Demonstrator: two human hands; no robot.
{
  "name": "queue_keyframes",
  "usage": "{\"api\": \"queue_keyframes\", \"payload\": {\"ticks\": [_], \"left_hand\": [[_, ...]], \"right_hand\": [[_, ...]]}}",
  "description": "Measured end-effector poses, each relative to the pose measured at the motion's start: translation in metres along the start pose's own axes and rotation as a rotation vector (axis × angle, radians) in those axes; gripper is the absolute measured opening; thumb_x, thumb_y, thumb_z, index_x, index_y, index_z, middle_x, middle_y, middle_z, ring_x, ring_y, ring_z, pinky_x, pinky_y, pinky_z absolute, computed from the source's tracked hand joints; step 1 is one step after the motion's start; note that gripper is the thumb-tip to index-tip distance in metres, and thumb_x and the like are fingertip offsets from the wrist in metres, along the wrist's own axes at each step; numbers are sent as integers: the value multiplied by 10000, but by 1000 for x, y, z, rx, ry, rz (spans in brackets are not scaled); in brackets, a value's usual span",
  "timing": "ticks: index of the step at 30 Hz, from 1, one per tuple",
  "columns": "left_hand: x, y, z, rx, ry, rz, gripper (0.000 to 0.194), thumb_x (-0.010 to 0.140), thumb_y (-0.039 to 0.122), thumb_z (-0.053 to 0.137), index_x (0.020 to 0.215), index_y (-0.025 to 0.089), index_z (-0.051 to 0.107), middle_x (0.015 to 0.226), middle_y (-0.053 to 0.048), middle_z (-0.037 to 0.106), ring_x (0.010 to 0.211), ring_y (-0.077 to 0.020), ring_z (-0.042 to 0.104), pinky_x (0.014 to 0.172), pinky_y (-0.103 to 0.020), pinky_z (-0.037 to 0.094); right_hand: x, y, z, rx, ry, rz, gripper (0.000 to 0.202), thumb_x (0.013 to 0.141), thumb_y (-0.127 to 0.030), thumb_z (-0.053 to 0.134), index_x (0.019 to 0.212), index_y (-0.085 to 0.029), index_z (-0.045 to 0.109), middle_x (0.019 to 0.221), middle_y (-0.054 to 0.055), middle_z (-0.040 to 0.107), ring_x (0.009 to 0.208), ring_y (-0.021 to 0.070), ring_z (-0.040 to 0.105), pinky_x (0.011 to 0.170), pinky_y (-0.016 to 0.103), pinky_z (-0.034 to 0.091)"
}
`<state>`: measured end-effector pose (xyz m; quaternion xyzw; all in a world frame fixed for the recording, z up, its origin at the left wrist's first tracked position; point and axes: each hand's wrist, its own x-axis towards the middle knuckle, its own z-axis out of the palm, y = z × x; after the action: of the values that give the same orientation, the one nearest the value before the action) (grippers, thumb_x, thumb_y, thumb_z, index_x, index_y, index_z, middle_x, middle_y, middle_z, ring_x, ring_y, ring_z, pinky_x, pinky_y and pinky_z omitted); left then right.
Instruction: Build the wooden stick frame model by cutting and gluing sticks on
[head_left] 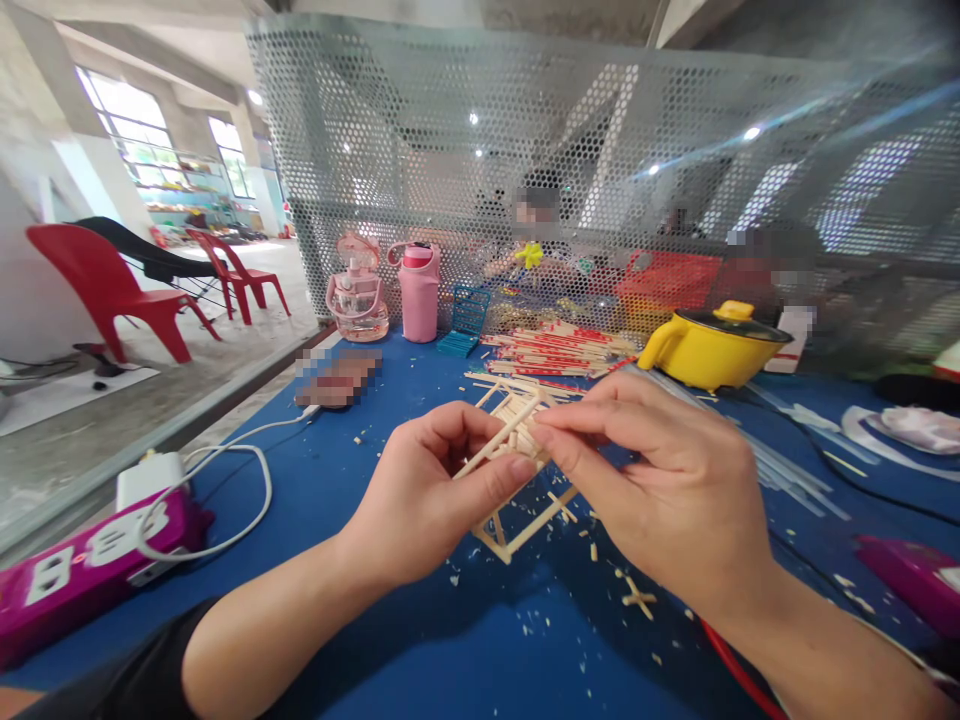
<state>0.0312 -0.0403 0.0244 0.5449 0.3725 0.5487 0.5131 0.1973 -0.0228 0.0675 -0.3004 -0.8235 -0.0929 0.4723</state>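
Observation:
My left hand [427,495] grips a small frame built of thin wooden sticks [517,470], held above the blue table [360,620]. My right hand [660,490] pinches the upper part of the same stick frame with thumb and forefinger. Both hands meet at the frame in the middle of the view. Part of the frame is hidden behind my fingers. Wood chips and short stick offcuts [637,598] lie scattered on the table under my hands.
A pile of red-tipped sticks [562,350] lies behind my hands, beside a yellow pot [709,345]. A pink bottle [420,290] and a clear jug [358,290] stand at the back left. A magenta power strip [82,565] with a white cable sits at left. People sit behind a perforated metal screen [600,150].

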Motion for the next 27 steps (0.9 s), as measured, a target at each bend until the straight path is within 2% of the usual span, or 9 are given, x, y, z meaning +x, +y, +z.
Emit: {"api": "queue_keyframes", "payload": {"ticks": [2, 5, 7, 9, 11, 14, 19, 27], "left_hand": [[0, 3, 0, -11, -30, -13, 249, 715, 302, 769, 794, 155, 584, 666, 29, 571, 572, -53, 446, 497, -152, 348], [-1, 11, 0, -42, -77, -67, 296, 754, 333, 724, 969, 183, 584, 655, 48, 534, 551, -58, 430, 496, -163, 354], [-1, 17, 0, -38, -65, -94, 267, 805, 312, 647, 1033, 191, 576, 642, 53, 520, 544, -64, 427, 503, -173, 357], [0, 21, 1, -17, -14, -108, 160, 835, 255, 554, 970, 179, 592, 642, 44, 522, 555, -69, 433, 512, -178, 355], [0, 23, 3, -3, 35, -122, 135, 842, 222, 490, 901, 170, 600, 636, 41, 516, 556, -70, 425, 507, -177, 344], [-1, 23, 10, -22, 68, -116, 124, 845, 252, 513, 851, 165, 601, 622, 51, 496, 542, -58, 396, 491, -164, 323], [-2, 22, 16, -176, 55, -98, 134, 819, 261, 596, 767, 140, 571, 589, 65, 483, 521, -33, 387, 478, -135, 301], [0, 19, 7, -206, -10, -137, 140, 798, 270, 633, 777, 144, 574, 605, 60, 520, 516, -30, 409, 477, -141, 297]], "right_hand": [[0, 0, 1, 5, 5, 9, 76, 774, -115, 688, 765, -187, 711, 653, -18, 614, 617, 77, 567, 567, 205, 447], [-1, 0, 2, 5, 12, 7, 56, 780, -132, 689, 767, -180, 714, 669, -12, 625, 632, 79, 582, 568, 202, 448], [-2, 0, 2, 9, 16, -1, 36, 785, -152, 692, 764, -171, 715, 673, -7, 630, 639, 80, 587, 576, 202, 450], [-3, 0, 3, 10, 24, -4, 30, 786, -164, 696, 765, -165, 717, 667, -5, 627, 634, 78, 583, 584, 201, 450], [-4, -1, 4, 11, 26, -6, 27, 787, -169, 699, 770, -164, 720, 660, -7, 622, 630, 75, 577, 591, 200, 450], [-4, -2, 7, 20, 10, -11, 31, 796, -171, 695, 784, -162, 723, 666, -4, 620, 641, 75, 574, 603, 199, 452], [-4, -3, 9, 36, 1, -33, 34, 798, -162, 696, 803, -148, 727, 671, 6, 616, 648, 73, 566, 604, 195, 452], [-5, -4, 5, 11, -10, -69, 59, 806, -168, 692, 834, -155, 742, 653, 8, 620, 612, 70, 554, 561, 189, 441]]}}
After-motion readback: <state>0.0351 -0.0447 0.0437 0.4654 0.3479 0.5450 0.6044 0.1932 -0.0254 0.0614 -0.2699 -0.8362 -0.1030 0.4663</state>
